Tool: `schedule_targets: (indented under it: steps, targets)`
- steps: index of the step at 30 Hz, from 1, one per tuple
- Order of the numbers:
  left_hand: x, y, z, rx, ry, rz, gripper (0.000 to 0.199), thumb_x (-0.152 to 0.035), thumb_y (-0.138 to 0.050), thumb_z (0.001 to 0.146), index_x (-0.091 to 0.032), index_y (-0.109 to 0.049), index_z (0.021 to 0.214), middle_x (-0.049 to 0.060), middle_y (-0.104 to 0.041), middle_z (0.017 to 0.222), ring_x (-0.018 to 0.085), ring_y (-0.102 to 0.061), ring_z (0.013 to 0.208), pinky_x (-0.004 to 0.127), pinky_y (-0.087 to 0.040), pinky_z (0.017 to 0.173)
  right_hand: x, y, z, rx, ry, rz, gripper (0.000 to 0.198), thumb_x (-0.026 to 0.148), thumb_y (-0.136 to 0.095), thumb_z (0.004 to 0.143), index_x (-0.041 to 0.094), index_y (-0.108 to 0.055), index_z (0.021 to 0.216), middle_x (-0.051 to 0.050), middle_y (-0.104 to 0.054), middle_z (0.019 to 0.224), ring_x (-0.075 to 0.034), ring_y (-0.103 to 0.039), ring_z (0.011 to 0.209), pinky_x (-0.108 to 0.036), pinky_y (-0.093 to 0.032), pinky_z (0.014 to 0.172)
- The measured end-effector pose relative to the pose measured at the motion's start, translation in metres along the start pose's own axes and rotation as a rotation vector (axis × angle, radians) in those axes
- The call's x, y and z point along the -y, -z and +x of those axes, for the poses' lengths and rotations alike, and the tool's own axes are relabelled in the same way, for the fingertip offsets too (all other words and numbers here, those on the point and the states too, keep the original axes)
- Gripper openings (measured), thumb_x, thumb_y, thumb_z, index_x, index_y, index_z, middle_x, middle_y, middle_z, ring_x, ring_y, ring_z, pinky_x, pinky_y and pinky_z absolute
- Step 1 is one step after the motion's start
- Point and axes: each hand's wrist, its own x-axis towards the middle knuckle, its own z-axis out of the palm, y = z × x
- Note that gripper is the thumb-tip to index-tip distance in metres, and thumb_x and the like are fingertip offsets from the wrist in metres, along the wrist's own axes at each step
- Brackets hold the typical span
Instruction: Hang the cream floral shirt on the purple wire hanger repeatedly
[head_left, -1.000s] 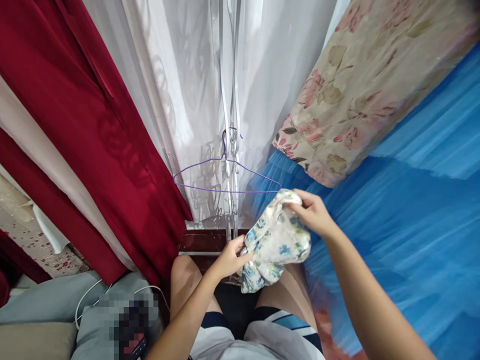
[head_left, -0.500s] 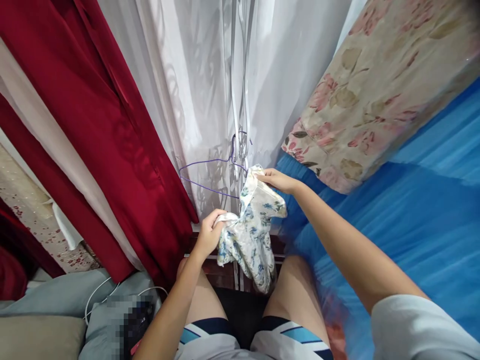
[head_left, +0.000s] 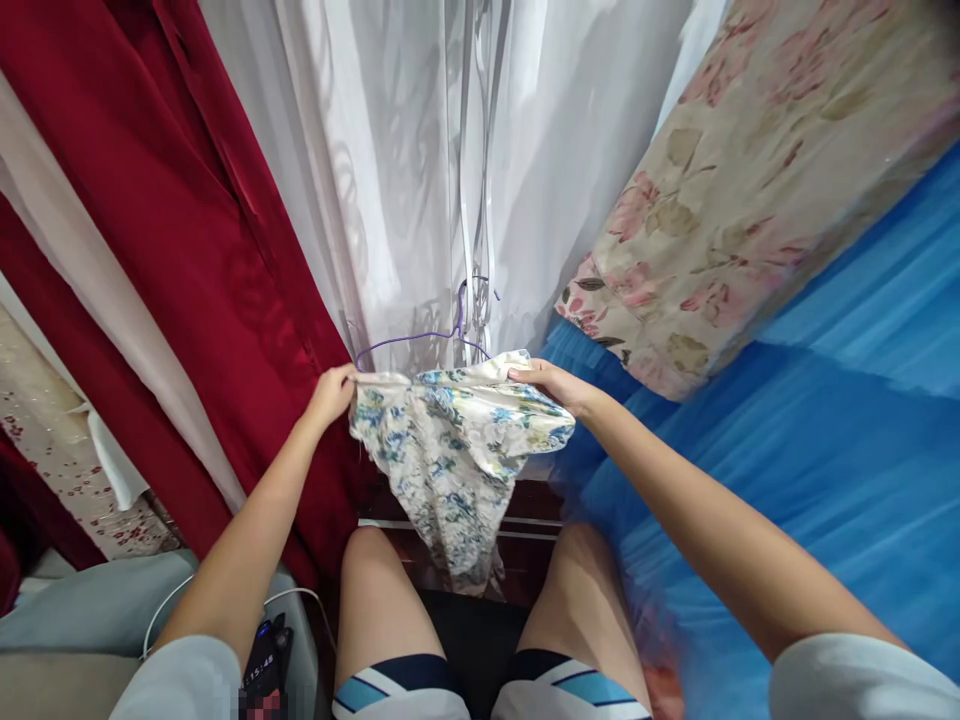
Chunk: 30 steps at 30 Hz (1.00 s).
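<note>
A white floral top (head_left: 450,440) with blue and yellow-green flowers stretches between my two hands, its lower part hanging down above my knees. At its upper left corner, my left hand (head_left: 331,394) pinches the fabric. The upper right corner is gripped by my right hand (head_left: 551,382), thumb on the near side. Directly behind the top, a purple wire hanger (head_left: 409,339) hangs by its hook from white straps (head_left: 466,200). The cloth covers the hanger's lower part, so I cannot tell whether the two are joined.
Red curtains (head_left: 202,250) and white curtains (head_left: 397,150) hang at the left and ahead. On the right are a pink-flowered cloth (head_left: 675,240) and blue tulle (head_left: 825,440). A grey cushion (head_left: 90,600) and a dark device (head_left: 266,665) with a lit display lie at lower left.
My left hand has moved left and up, spreading the bunched top wide. My right hand keeps its hold, slightly lower. More of the hanger is now covered by the cloth.
</note>
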Motion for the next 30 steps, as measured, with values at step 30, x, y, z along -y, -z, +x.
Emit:
schedule_targets:
  steps: [30]
  targets:
    - [-0.087, -0.032, 0.016, -0.428, 0.127, -0.311, 0.011, -0.022, -0.047, 0.082, -0.019, -0.054, 0.09, 0.002, -0.057, 0.082, 0.016, -0.052, 0.074, 0.027, -0.04, 0.071, 0.017, -0.092, -0.077, -0.088, 0.563, -0.439, 0.039, 0.055, -0.053, 0.093, 0.019, -0.067, 0.09, -0.003, -0.067, 0.086, -0.019, -0.063, 0.08, -0.031, -0.05, 0.077]
